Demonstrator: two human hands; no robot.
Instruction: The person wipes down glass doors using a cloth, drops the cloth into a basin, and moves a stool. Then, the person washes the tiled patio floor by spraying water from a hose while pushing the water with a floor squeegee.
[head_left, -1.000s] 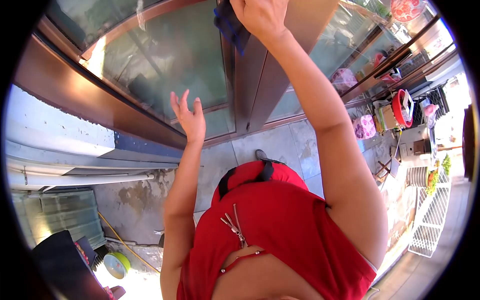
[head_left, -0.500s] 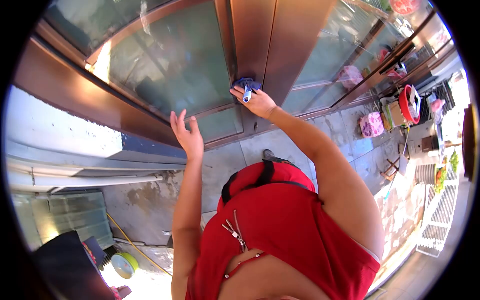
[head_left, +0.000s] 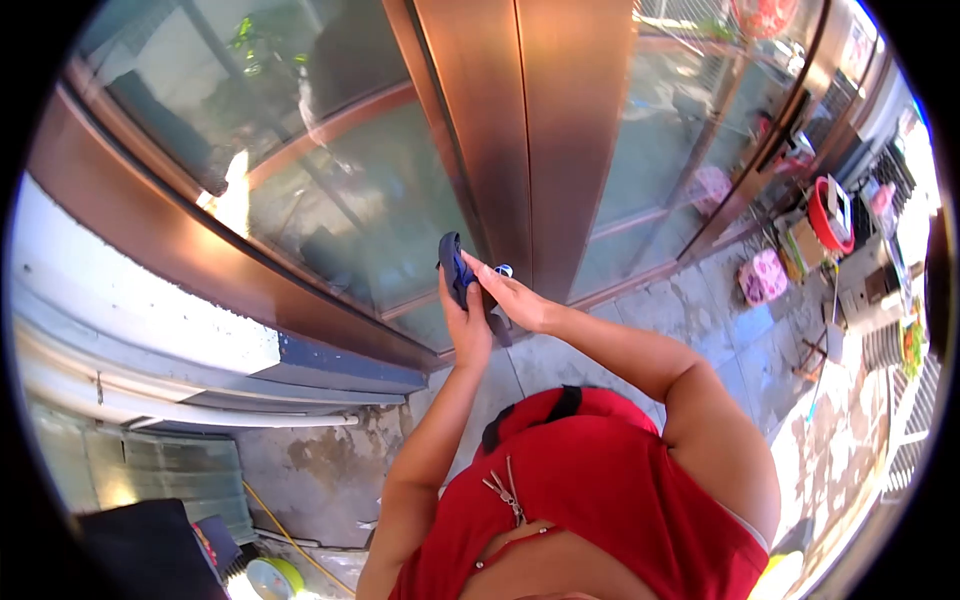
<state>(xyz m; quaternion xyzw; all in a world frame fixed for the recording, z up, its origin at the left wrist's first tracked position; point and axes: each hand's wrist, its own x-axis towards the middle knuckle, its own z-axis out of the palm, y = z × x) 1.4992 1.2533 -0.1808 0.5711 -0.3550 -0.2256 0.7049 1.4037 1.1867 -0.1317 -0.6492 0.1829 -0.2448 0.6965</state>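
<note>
A dark blue cloth point(head_left: 457, 268) is held between my two hands in front of the lower part of a brown metal door frame point(head_left: 570, 120). My left hand point(head_left: 466, 325) is closed on the cloth from below and the left. From the right, my right hand point(head_left: 505, 292) presses against it with its fingers together. Part of the cloth hangs down below the hands. Glass panes point(head_left: 370, 200) lie beyond the hands on either side of the brown frame.
A pink patterned stool point(head_left: 764, 277) and a red basin point(head_left: 826, 215) stand on the right. White pipes point(head_left: 250, 415) run along the left wall. At the lower left are a black item point(head_left: 145, 545), a green-rimmed basin point(head_left: 272, 577) and a yellow hose point(head_left: 290, 535).
My right hand came down from high on the frame with the cloth. My left hand, earlier raised with its fingers apart, has moved right and taken hold of the cloth. The view has shifted.
</note>
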